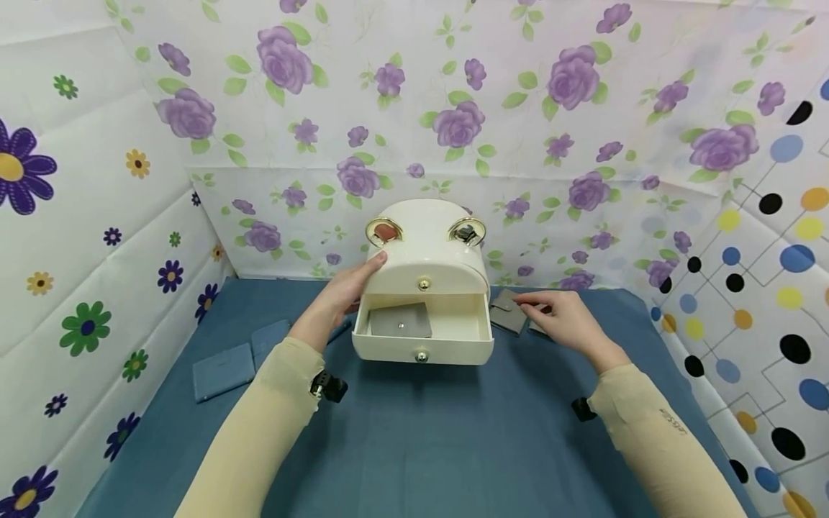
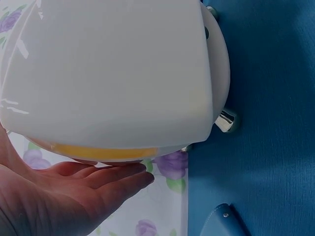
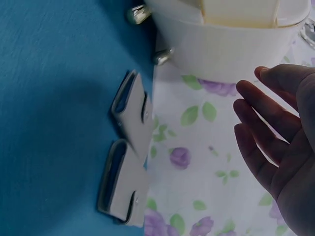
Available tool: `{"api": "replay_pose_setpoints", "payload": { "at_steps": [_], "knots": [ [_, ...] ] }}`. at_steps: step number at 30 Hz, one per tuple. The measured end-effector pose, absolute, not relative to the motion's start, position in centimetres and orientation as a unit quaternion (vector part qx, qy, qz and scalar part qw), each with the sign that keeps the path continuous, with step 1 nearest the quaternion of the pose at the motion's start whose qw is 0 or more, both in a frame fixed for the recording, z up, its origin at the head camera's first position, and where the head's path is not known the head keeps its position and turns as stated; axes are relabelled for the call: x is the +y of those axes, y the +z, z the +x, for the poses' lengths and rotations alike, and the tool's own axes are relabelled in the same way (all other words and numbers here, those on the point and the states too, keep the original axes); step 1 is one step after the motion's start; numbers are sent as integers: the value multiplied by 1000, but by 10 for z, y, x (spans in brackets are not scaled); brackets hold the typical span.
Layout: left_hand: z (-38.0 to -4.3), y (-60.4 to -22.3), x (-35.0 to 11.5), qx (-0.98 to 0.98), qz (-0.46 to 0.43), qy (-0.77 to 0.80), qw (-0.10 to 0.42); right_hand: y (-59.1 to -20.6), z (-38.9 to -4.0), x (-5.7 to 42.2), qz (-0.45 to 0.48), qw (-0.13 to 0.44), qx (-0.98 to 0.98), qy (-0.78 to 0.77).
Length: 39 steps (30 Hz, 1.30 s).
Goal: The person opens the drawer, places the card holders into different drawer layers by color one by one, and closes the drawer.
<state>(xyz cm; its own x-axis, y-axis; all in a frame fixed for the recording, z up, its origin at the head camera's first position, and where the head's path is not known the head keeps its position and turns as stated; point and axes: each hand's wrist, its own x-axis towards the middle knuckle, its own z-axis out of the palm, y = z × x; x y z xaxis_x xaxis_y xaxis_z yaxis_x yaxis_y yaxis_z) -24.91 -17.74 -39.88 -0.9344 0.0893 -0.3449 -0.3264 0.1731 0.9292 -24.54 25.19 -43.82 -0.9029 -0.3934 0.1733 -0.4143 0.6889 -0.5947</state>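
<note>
A cream storage box (image 1: 427, 248) with round gold-rimmed rings on top stands at the back on short metal feet. Its lower drawer (image 1: 453, 351) is pulled out, and a grey wallet (image 1: 399, 321) with a snap lies in the drawer's left part. My left hand (image 1: 340, 291) rests against the box's left side, fingers extended in the left wrist view. To the right of the box my right hand (image 1: 566, 316) hovers near two grey wallets (image 3: 132, 110) with strap closures, its fingers relaxed and holding nothing. The second grey wallet (image 3: 123, 184) is partly hidden by this hand in the head view.
Blue wallets (image 1: 223, 370) lie on the blue cloth (image 1: 414, 446) to the left, partly behind my left forearm. Another blue item (image 2: 221, 221) with a stud lies near the box's left side. Flowered sheets (image 1: 414, 93) enclose the back and left; a dotted sheet stands right.
</note>
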Motion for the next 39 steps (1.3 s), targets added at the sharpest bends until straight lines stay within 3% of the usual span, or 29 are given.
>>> {"api": "replay_pose_setpoints", "payload": {
  "at_steps": [24,39],
  "knots": [
    [-251,-398,-177,747,-78,640,165,-493,-275,303,148,-93,-963,206],
    [-250,-397,-177,747,-81,639,166,-510,-305,310,107,-163,-963,185]
  ]
}}
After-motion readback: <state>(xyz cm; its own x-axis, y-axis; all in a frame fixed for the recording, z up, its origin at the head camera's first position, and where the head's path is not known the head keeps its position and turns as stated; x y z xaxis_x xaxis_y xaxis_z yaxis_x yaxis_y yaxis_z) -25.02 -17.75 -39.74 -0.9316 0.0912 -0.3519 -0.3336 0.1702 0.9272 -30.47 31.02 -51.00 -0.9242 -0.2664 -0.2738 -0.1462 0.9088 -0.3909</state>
